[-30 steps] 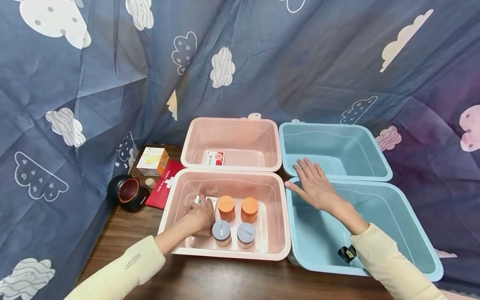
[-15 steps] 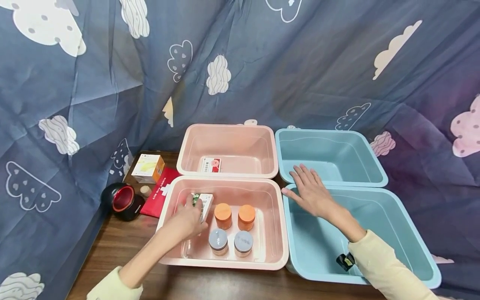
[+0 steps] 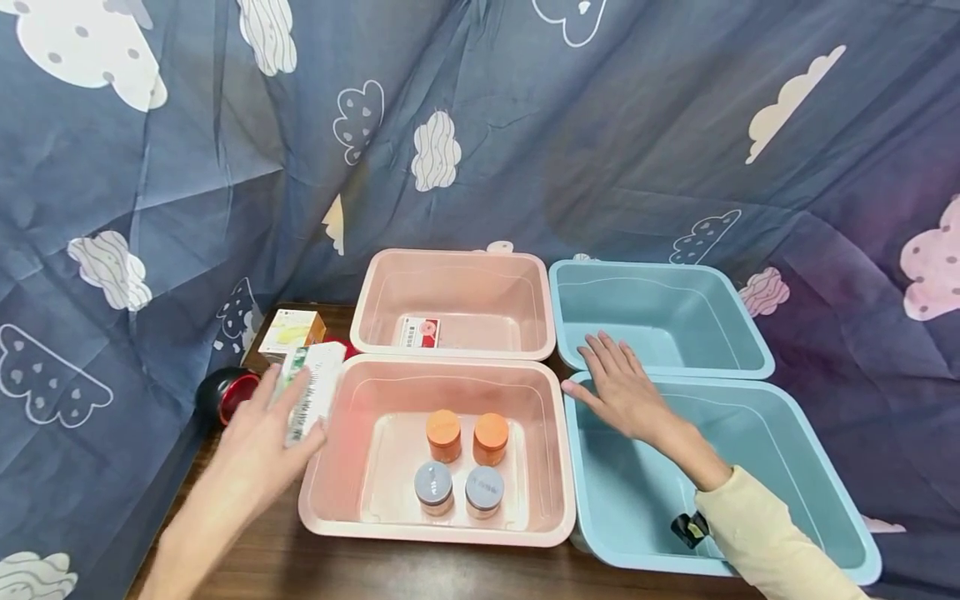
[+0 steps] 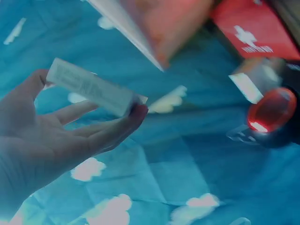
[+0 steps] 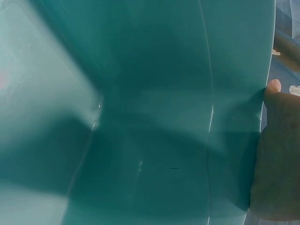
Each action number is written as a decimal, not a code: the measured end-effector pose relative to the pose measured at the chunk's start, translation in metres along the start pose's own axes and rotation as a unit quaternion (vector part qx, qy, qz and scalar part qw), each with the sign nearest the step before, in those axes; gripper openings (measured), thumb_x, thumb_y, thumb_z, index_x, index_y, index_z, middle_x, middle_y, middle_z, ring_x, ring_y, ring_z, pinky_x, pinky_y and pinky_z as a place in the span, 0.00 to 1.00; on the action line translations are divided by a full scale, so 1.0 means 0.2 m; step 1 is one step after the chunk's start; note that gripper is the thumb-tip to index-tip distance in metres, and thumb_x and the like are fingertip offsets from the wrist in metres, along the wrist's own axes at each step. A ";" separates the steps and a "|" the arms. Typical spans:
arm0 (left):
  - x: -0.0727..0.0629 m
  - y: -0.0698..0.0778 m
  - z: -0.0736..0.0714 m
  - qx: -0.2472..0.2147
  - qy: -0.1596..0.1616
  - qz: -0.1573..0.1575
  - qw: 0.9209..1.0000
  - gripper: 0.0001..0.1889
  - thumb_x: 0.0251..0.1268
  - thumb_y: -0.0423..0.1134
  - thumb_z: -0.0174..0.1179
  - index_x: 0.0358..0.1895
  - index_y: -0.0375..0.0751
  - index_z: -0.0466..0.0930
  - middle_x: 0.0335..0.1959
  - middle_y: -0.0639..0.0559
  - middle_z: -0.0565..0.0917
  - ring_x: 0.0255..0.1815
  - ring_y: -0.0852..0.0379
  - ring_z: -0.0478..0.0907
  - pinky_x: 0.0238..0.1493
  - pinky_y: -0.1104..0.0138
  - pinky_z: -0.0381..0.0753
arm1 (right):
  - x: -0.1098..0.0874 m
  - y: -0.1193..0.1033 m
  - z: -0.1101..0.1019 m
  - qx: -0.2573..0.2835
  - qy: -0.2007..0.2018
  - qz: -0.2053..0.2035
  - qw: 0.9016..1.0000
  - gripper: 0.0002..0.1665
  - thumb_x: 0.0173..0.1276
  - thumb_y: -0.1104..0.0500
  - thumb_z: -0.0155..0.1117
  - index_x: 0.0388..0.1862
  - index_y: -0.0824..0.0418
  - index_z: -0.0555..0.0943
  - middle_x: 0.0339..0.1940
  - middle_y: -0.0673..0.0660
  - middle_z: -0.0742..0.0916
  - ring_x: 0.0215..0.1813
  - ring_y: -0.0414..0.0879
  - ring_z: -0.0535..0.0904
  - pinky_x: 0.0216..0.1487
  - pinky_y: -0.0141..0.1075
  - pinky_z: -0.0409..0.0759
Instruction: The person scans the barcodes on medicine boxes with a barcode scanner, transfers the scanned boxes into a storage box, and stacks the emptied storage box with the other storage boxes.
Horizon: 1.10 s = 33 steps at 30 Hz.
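Observation:
My left hand (image 3: pixel 258 437) grips a small white box with green print (image 3: pixel 315 390) between thumb and fingers, held up over the left wall of the near pink bin (image 3: pixel 438 537). In the left wrist view the white box (image 4: pixel 91 86) spans from thumb to fingertips. With its fingers straight, my right hand (image 3: pixel 618 387) rests at the rim between the two blue bins, above the near blue bin (image 3: pixel 720 467). The right wrist view shows part of that hand (image 5: pixel 276 159) at the bin's edge. Two orange-lidded jars (image 3: pixel 444 429) and two grey-lidded jars (image 3: pixel 433 483) stand in the near pink bin.
A red-and-white box (image 3: pixel 420 332) lies in the far pink bin (image 3: pixel 453 258). Beyond the left hand are a yellow-and-white box (image 3: pixel 288 332), a black round object with a red inside (image 3: pixel 228 396) and a red first aid pouch (image 4: pixel 255 28). The far blue bin (image 3: pixel 660 275) stands behind the near one.
My left hand has lifted the white box out of the near pink bin and carried it left past its wall. My right hand has stayed in place.

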<state>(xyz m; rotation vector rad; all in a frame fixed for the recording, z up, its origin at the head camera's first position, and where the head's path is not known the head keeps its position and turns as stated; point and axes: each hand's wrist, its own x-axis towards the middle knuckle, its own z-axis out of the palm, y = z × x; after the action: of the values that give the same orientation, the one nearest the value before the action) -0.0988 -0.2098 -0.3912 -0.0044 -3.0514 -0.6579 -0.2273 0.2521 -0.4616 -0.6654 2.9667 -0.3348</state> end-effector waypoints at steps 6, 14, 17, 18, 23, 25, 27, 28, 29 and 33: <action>0.02 -0.17 0.03 0.001 0.013 -0.037 0.999 0.40 0.71 0.41 0.63 0.82 0.26 0.63 0.83 0.12 0.51 0.71 0.07 0.64 0.71 0.22 0.67 | -0.01 -0.01 0.01 0.002 -0.002 0.002 1.000 0.49 0.87 0.36 0.54 0.86 0.73 0.61 0.89 0.74 0.60 0.91 0.71 0.48 0.89 0.66 0.44; 0.05 -0.36 0.20 -0.001 0.080 0.001 0.997 0.35 0.65 0.33 0.67 0.74 0.21 0.72 0.78 0.10 0.60 0.68 0.09 0.65 0.67 0.23 0.72 | -0.02 0.02 0.05 0.029 0.033 -0.018 0.999 0.53 0.86 0.30 0.51 0.84 0.75 0.64 0.87 0.77 0.63 0.89 0.73 0.51 0.87 0.68 0.46; 0.05 -0.40 0.25 0.003 0.144 0.032 0.989 0.31 0.61 0.28 0.70 0.68 0.20 0.78 0.74 0.09 0.65 0.63 0.09 0.69 0.63 0.24 0.75 | -0.02 0.02 0.06 0.024 0.032 -0.016 0.999 0.54 0.86 0.29 0.49 0.84 0.75 0.63 0.87 0.76 0.63 0.90 0.73 0.51 0.87 0.68 0.46; 0.05 -0.42 0.26 0.007 0.162 0.041 0.986 0.30 0.59 0.26 0.72 0.66 0.20 0.80 0.72 0.08 0.67 0.61 0.09 0.71 0.62 0.24 0.75 | -0.02 0.03 0.06 0.023 0.031 -0.015 0.999 0.54 0.86 0.29 0.48 0.84 0.75 0.63 0.87 0.76 0.63 0.90 0.73 0.51 0.88 0.68 0.46; 0.07 -0.45 0.29 0.013 0.162 0.033 0.986 0.31 0.54 0.24 0.77 0.65 0.20 0.81 0.70 0.11 0.71 0.63 0.11 0.72 0.60 0.24 0.77 | -0.02 0.02 0.05 0.021 0.029 -0.014 0.999 0.54 0.86 0.29 0.49 0.84 0.74 0.63 0.87 0.76 0.63 0.90 0.73 0.51 0.88 0.68 0.46; 0.07 -0.45 0.29 0.004 0.133 0.020 0.991 0.31 0.56 0.26 0.77 0.66 0.21 0.81 0.71 0.12 0.71 0.66 0.13 0.72 0.62 0.25 0.77 | -0.02 0.01 0.04 0.021 0.027 -0.013 0.999 0.53 0.86 0.31 0.51 0.84 0.75 0.63 0.87 0.76 0.63 0.89 0.73 0.51 0.87 0.68 0.47; 0.08 -0.45 0.29 -0.008 0.099 0.008 0.995 0.30 0.60 0.28 0.75 0.67 0.22 0.81 0.72 0.14 0.71 0.69 0.15 0.72 0.63 0.25 0.77 | -0.02 0.00 0.03 0.018 0.022 -0.009 1.000 0.51 0.86 0.33 0.52 0.84 0.74 0.63 0.88 0.75 0.63 0.90 0.73 0.51 0.87 0.68 0.46; 0.09 -0.45 0.29 -0.013 0.085 0.004 0.996 0.30 0.61 0.29 0.73 0.67 0.23 0.81 0.73 0.14 0.71 0.70 0.16 0.72 0.64 0.26 0.77 | -0.02 -0.01 0.02 0.016 0.018 -0.006 1.000 0.51 0.87 0.34 0.52 0.85 0.74 0.63 0.88 0.75 0.62 0.90 0.73 0.51 0.88 0.68 0.46; 0.09 -0.44 0.28 -0.016 0.073 0.002 0.997 0.29 0.61 0.30 0.72 0.67 0.23 0.81 0.73 0.15 0.72 0.70 0.17 0.73 0.64 0.27 0.78 | -0.01 -0.01 0.01 0.012 0.015 -0.005 1.000 0.50 0.87 0.35 0.53 0.85 0.74 0.63 0.88 0.75 0.63 0.90 0.72 0.51 0.88 0.67 0.47; 0.09 -0.44 0.28 -0.033 0.054 -0.001 0.998 0.29 0.61 0.32 0.68 0.68 0.24 0.82 0.73 0.17 0.73 0.70 0.18 0.74 0.64 0.28 0.79 | -0.01 -0.01 0.00 0.001 0.010 -0.001 1.000 0.48 0.88 0.37 0.54 0.85 0.73 0.62 0.88 0.74 0.62 0.90 0.72 0.51 0.88 0.67 0.47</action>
<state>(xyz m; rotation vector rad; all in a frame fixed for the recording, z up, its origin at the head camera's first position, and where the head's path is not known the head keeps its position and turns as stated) -0.1192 -0.2663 -0.4786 0.0326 -2.9250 -0.7341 -0.2244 0.2507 -0.4606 -0.6679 2.9845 -0.3467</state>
